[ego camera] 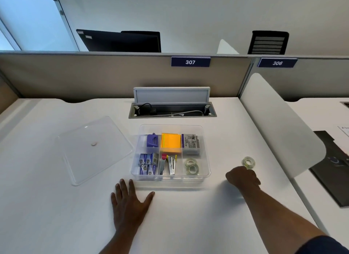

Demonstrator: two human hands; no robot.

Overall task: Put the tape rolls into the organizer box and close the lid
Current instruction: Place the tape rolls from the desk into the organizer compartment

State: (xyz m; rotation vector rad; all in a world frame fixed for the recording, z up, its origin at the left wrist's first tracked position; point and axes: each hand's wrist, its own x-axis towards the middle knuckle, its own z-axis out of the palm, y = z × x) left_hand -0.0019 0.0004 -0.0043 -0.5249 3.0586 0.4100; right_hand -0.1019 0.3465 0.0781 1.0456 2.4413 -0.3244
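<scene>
A clear organizer box [205, 149] with several compartments stands at the middle of the white desk. Two clear tape rolls [192, 166] lie in its front right compartment. Another tape roll [248, 162] is to the right of the box, outside it. My right hand [243, 177] is curled at that roll's near side, its fingertips hidden behind the knuckles and closed on the roll's lower edge. My left hand [129, 200] lies flat on the desk, fingers spread, just in front of the box's front left corner. The clear lid [94, 148] lies flat to the left of the box.
The box also holds a purple sharpener, orange sticky notes, a grey packet, staple boxes and staple removers. An open cable tray [172, 110] sits behind the box. A white curved divider [279, 129] bounds the desk on the right, with a dark folder [332, 170] beyond it.
</scene>
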